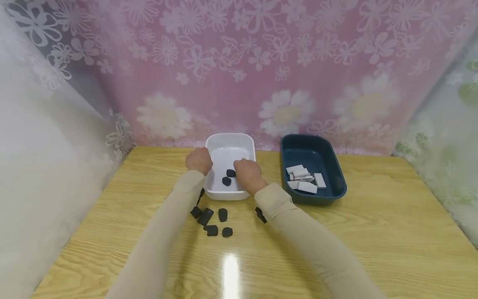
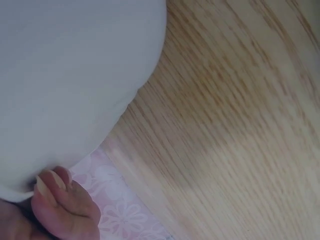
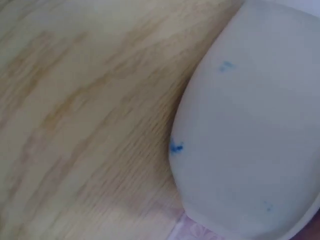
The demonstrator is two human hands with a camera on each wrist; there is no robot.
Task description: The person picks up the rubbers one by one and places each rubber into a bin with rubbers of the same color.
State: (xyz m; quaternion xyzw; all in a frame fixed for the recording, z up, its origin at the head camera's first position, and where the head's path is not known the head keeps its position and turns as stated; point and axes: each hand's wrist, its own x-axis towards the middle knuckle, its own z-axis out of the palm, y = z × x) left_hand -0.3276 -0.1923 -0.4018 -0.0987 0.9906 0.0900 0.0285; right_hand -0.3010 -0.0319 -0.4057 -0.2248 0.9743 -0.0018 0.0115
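Observation:
A white plastic bin (image 1: 228,195) stands on the table with two small black pieces (image 1: 226,181) inside. My left hand (image 1: 199,160) grips its left rim; in the left wrist view the curled fingers (image 2: 67,210) press against the outer wall just under the rim. Over the right rim lies my right hand (image 1: 249,172), its thumb side inside the bin close to one black piece. The right wrist view shows mostly the bin's outer wall (image 3: 250,125), marked with blue smudges, and only a sliver of hand in the lower right corner.
Several small black pieces (image 1: 223,214) lie on the wooden table (image 1: 373,232) in front of the bin, some partly behind the left sleeve. Another black item (image 1: 260,214) shows beside the right sleeve. A dark blue bin (image 1: 337,189) at the right holds several white blocks (image 1: 308,187). Behind hangs a pink floral curtain (image 1: 224,83).

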